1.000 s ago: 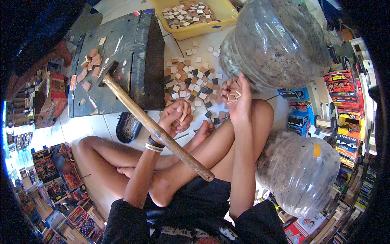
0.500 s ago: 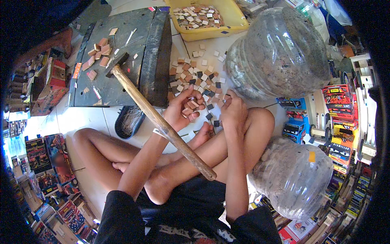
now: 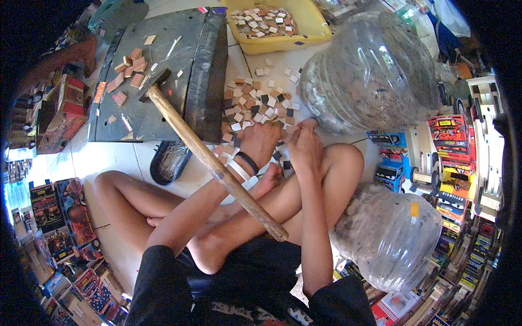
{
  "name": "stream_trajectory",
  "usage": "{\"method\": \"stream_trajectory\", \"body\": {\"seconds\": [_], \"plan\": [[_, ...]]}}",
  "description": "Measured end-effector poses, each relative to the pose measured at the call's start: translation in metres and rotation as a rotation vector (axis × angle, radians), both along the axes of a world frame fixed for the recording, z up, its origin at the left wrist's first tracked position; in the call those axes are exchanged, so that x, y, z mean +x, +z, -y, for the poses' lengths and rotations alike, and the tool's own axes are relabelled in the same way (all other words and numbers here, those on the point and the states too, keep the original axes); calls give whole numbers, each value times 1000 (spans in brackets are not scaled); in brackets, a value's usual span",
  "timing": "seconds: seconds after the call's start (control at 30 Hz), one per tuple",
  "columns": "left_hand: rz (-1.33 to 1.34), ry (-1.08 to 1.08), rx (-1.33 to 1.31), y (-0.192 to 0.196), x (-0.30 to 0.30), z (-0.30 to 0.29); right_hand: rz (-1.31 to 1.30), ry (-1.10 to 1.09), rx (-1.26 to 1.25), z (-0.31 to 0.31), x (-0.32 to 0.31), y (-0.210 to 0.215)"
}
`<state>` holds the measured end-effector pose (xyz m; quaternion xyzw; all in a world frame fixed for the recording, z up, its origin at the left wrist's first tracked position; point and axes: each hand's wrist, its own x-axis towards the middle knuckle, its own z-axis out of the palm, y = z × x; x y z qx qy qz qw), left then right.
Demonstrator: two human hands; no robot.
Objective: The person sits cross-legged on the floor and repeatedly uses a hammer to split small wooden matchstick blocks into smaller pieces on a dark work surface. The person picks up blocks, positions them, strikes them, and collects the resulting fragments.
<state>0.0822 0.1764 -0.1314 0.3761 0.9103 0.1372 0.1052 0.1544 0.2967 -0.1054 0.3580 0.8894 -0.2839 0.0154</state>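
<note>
My left hand [image 3: 261, 142] is palm down over the near edge of a pile of small square wooden tiles [image 3: 260, 103]. Its fingers curl under toward my right hand, and whatever they hold is hidden. My right hand [image 3: 306, 142] is beside it above my raised knee, with thumb and fingertips pinched together. A brownish tile shows close to those fingertips, but I cannot tell whether it is gripped. The loose tiles are pale, brown and black. A wooden-handled hammer [image 3: 217, 173] slants over my left forearm, its head resting on a dark wooden block [image 3: 163, 103].
More tiles [image 3: 128, 73] and nails lie on the block. A yellow basin [image 3: 280, 44] of tiles stands at the back. Two large clear plastic containers [image 3: 372, 70] are at the right. Near the block is a black tray [image 3: 169, 163]. Colourful wooden toy trucks [image 3: 454, 136] line both sides.
My left hand has turned from palm up, with several tiles showing in it, to palm down and moved right, closer to my right hand. The right hand has hardly moved.
</note>
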Motion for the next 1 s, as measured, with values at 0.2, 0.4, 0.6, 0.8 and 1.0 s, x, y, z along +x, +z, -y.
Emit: {"method": "stream_trajectory", "body": {"seconds": [0.2, 0.4, 0.6, 0.8, 1.0], "plan": [[-67, -16, -23, -4, 7, 1, -433, -253, -689, -5, -6, -17], [54, 63, 31, -5, 6, 7, -678, 63, -1792, -19, 15, 9], [53, 123, 66, -2, 16, 9, -884, -35, -2014, -22, 14, 24], [98, 90, 140, -4, 9, 3, -809, 23, -2017, -22, 15, 30], [160, 16, 212, -8, 16, 20, -800, -85, -1846, -21, 5, 20]]}}
